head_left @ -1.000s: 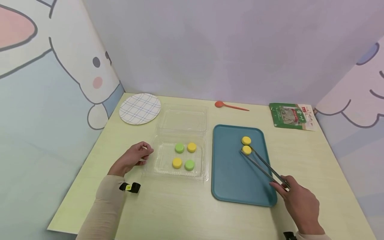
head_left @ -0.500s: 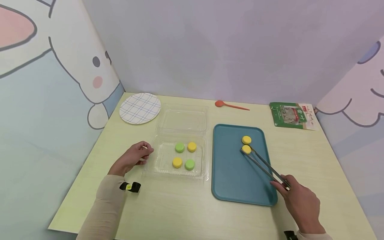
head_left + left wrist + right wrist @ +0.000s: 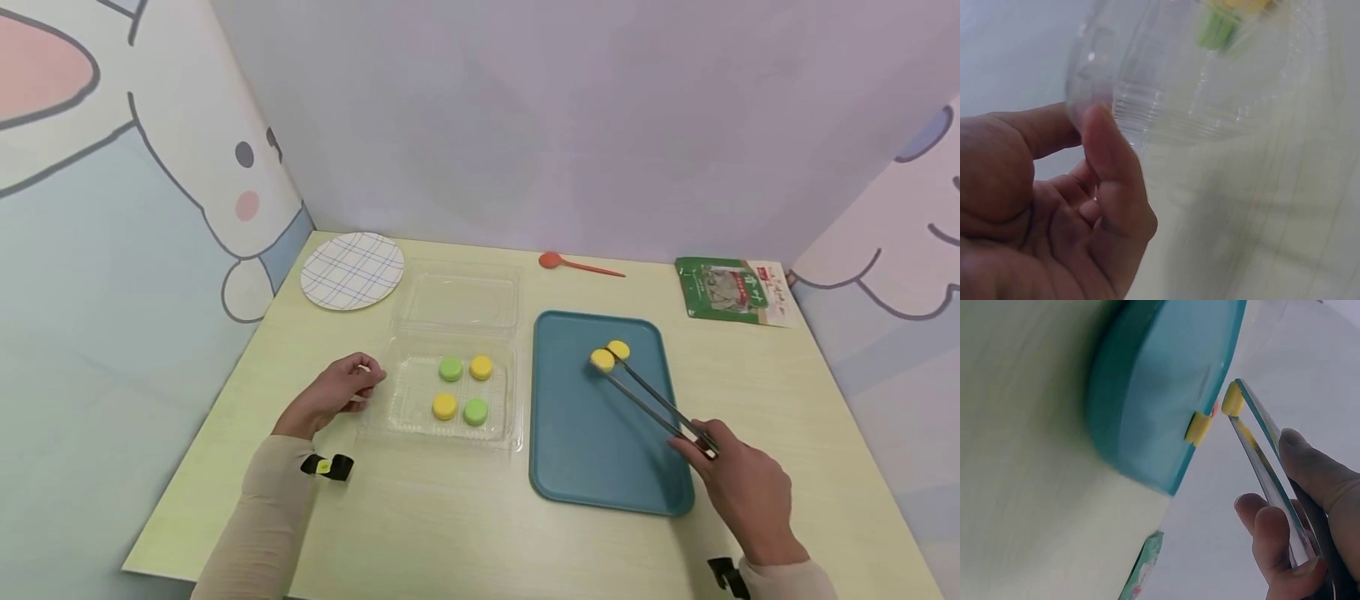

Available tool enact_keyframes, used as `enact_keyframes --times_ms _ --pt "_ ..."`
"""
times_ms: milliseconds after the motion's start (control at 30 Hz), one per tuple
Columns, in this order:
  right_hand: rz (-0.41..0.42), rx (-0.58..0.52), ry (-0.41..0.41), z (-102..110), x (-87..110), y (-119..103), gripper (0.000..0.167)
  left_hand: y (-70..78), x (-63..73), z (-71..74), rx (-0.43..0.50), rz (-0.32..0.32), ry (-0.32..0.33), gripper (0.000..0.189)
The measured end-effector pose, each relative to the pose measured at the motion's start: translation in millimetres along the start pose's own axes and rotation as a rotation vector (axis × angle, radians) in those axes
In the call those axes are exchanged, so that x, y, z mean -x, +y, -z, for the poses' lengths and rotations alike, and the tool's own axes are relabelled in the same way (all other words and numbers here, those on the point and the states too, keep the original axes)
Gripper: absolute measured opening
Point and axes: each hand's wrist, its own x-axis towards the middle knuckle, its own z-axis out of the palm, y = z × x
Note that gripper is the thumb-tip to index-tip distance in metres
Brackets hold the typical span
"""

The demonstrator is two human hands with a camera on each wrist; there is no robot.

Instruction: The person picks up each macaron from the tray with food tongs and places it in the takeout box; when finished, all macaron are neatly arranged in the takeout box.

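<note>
My left hand [image 3: 337, 389] pinches the left rim of an open clear plastic clamshell box [image 3: 1166, 119] between thumb and finger. Two green macarons [image 3: 451, 369] and two yellow ones sit in its base. Over on the right, my right hand [image 3: 750, 492] grips long metal tongs [image 3: 651, 408]. Their tips hold a yellow macaron [image 3: 1232, 399], raised off the blue tray [image 3: 588, 450] in the right wrist view. A second yellow macaron [image 3: 1198, 429] lies on the tray, partly overlapped by the tongs in the head view.
A checked plate [image 3: 352, 271] lies at the back left, near the box's opened lid [image 3: 457, 300]. Behind the tray is a red spoon [image 3: 551, 261]. A green and white food packet [image 3: 723, 289] lies at the back right. Walls border the table.
The tongs have lifted the nearer yellow macaron off the tray and shifted slightly left and away, with the right hand following. The left hand stays at the box rim.
</note>
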Motion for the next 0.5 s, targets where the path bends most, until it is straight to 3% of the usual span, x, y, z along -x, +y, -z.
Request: enact_keyframes --times_ms 300,500 --pt "0.073 -0.033 0.052 -8.1 -10.9 -7.4 0.066 0.1 -1.6 -1.1 0.001 0.011 -0.001 0.018" --pt "0.066 -0.03 0.031 -8.7 -14.9 -9.9 0.064 -0.6 -1.8 -0.1 -0.001 0.011 0.004 0.019"
